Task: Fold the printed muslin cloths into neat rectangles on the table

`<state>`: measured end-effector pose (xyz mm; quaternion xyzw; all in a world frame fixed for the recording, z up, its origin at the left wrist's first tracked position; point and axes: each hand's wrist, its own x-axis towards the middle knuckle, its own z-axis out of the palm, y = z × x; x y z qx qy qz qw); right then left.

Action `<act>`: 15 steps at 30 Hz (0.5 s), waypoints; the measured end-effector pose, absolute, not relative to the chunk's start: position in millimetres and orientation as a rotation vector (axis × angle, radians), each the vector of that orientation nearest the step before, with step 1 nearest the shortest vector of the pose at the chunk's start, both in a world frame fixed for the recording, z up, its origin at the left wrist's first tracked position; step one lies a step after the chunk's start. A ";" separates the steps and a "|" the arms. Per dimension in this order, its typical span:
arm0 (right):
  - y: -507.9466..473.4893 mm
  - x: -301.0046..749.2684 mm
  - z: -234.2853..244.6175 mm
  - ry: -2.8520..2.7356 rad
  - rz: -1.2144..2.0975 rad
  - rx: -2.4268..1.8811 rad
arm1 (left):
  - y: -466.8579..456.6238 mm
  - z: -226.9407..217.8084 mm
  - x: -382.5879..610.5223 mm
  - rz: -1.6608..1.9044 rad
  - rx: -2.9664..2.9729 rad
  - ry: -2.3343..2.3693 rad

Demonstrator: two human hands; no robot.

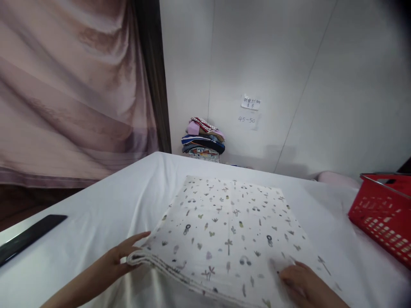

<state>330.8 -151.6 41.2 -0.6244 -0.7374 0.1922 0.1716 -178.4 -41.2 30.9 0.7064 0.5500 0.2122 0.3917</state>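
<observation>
A white cloth (224, 231) printed with small palm trees, rainbows and other figures lies folded in several layers in front of me. My left hand (120, 257) is at its near left corner, with thumb and fingers round the layered edge, which is slightly raised. My right hand (300, 280) is over the cloth's near right part, its fingers bent and a little apart, with some blur. I see nothing held in it. The cloth's near right corner is out of view.
A white-covered table (135, 201) supports the cloth. A red plastic basket (382, 218) stands at the right, and a dark flat object (32, 237) lies at the left. Folded fabrics (204, 139) are stacked by the wall beneath paper notes (249, 112). A pink curtain (73, 85) hangs at left.
</observation>
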 end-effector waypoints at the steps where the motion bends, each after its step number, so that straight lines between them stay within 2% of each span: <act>1: -146.9 323.6 43.0 -2.116 0.598 -1.742 | -43.1 32.9 -177.8 0.552 1.803 1.420; 8: -118.8 234.3 75.5 -2.232 1.076 -1.441 | -35.4 89.3 -122.3 0.764 2.010 1.252; 12: -87.2 157.1 106.2 -2.161 1.019 -1.132 | -16.1 124.9 -75.3 0.853 2.177 1.003; 15: -55.1 123.5 111.9 -1.952 0.961 -1.141 | -4.6 136.1 -56.1 0.921 2.190 0.976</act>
